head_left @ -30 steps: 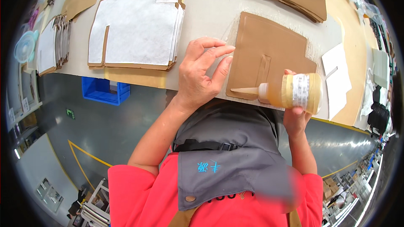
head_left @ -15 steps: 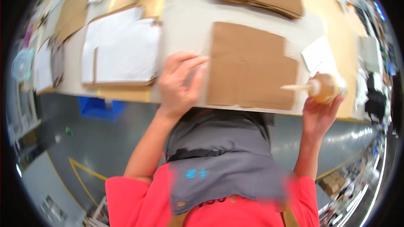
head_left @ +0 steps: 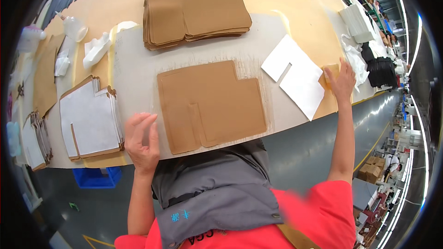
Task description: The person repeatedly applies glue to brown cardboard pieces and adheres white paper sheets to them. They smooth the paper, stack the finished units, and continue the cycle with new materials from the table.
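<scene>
Apron (head_left: 217, 175), grey, sits nearest, against the worktable (head_left: 134, 74). The left hand (head_left: 142, 143) is half open and holds nothing, thumb and fingers parted, just beside the slotted brown panel (head_left: 226, 106), which lies flat near the table's front edge. Beyond its right side lie white slotted pieces (head_left: 300, 83). There the right hand (head_left: 342, 81), fingers spread, partly covers an amber bottle (head_left: 332, 68); whether it grips it, I cannot tell. Farther back rests a brown stack (head_left: 198, 9).
</scene>
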Motion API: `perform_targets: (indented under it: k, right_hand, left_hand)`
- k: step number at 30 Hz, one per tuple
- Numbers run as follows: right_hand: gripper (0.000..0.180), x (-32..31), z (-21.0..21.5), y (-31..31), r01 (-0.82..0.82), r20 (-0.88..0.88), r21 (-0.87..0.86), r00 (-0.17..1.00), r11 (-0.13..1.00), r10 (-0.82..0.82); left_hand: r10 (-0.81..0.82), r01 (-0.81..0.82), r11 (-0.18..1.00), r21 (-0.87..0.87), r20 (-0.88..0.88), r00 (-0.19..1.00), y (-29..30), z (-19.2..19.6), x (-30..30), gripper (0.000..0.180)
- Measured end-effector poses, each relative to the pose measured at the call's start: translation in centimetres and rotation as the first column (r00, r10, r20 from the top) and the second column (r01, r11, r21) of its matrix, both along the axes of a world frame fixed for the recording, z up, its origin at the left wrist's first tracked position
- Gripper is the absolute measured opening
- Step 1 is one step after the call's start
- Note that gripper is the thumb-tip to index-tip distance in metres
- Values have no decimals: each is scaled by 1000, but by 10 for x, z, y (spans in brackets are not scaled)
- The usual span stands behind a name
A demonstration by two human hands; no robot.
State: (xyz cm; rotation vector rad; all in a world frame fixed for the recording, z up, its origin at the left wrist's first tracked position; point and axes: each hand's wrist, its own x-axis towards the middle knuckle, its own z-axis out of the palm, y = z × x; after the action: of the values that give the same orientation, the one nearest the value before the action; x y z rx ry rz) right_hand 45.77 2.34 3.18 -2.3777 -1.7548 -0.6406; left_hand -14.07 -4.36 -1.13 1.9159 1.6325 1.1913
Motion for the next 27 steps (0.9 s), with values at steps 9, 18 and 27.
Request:
perform_targets:
  k: [9, 18, 27]
  right_hand:
    - [47, -67, -11, 86, -258, -608, -209, 790, 943, 81]
    - [27, -67, -4, 86, -340, -882, -61, 459, 939, 109]
    - [13, -84, 39, 17, -480, -790, 283, 375, 830, 486]
  left_hand:
    - [-5, 5, 1000, -17, -4, 1000, -2, 10, 3, 20]
    - [-320, 325, 942, 90, -60, 945, 64, 57, 73, 23]
    - [-722, 722, 691, -16, 24, 692, 161, 54, 229, 47]
